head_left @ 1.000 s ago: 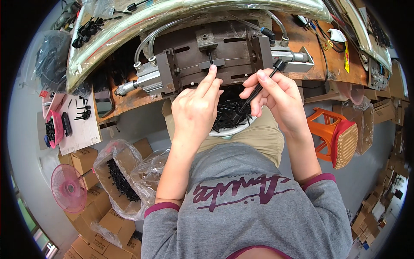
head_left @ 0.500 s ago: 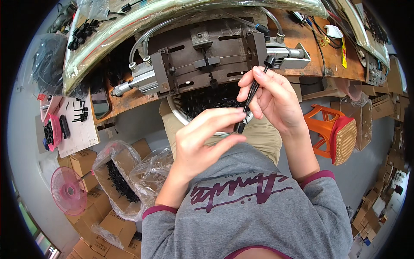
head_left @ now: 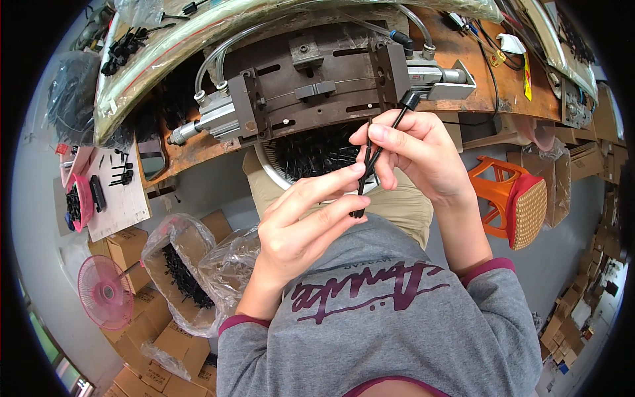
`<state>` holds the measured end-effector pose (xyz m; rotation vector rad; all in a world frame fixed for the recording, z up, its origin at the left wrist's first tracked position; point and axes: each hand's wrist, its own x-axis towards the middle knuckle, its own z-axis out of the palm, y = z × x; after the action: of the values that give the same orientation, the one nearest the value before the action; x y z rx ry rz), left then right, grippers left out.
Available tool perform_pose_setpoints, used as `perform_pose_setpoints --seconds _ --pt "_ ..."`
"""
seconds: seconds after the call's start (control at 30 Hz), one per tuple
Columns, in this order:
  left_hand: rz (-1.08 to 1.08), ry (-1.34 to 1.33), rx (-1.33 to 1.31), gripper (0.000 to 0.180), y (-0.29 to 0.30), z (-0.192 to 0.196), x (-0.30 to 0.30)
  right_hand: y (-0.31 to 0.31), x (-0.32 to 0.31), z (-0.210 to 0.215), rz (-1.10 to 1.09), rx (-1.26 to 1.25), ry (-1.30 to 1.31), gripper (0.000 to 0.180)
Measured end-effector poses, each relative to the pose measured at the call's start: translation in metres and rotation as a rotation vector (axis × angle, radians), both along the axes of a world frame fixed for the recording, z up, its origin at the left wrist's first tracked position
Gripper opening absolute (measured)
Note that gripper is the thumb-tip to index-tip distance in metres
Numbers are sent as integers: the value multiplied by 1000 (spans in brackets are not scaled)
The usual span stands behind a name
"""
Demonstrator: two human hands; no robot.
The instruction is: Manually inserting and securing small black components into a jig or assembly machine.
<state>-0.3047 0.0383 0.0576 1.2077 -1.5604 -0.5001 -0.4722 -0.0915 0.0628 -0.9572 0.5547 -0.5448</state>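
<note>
My right hand [head_left: 420, 149] pinches thin black rods between thumb and fingers. One black rod [head_left: 397, 119] slants up to a thick black cap [head_left: 410, 100]. A second, steeper black rod [head_left: 368, 151] crosses it in front of my fingers. My left hand [head_left: 301, 221] has its fingers closed around the lower ends of the rods, which are partly hidden there. Beyond my hands stands a dark metal fixture [head_left: 284, 86] with a small grey block [head_left: 315, 90] at its middle.
Over my lap, a white-rimmed basin [head_left: 268, 169] holds many black pieces. Silver cylinders with clear hoses [head_left: 221, 56] flank the fixture. An orange stool [head_left: 493, 198] stands at the right. At the left are a plastic-lined box [head_left: 182, 278] of black parts and a pink fan [head_left: 106, 291].
The black part that lay across the middle of the fixture is gone from there. In my hands the rods now cross rather than lie together, and my left fingers have shifted along them.
</note>
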Motion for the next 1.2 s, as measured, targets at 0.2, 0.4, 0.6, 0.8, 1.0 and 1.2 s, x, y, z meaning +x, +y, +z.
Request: perform_pose_setpoints --seconds 0.2,0.4,0.6,0.8,1.0,1.2 --pt "-34 -132 -60 32 2 7 4 2 0 3 -23 -108 10 24" --pt "-1 -121 -95 33 2 6 0 5 2 7 -61 -135 -14 24" --pt "18 -130 -110 34 2 2 0 4 5 7 -59 -157 2 23" --pt "53 -126 -66 34 0 1 0 4 8 2 -72 -88 -8 21" --pt "270 -388 -82 29 -28 -21 16 1 4 -17 -199 -171 50 23" --pt "345 -632 -13 22 -50 -50 20 4 -8 -5 -151 -179 126 31"
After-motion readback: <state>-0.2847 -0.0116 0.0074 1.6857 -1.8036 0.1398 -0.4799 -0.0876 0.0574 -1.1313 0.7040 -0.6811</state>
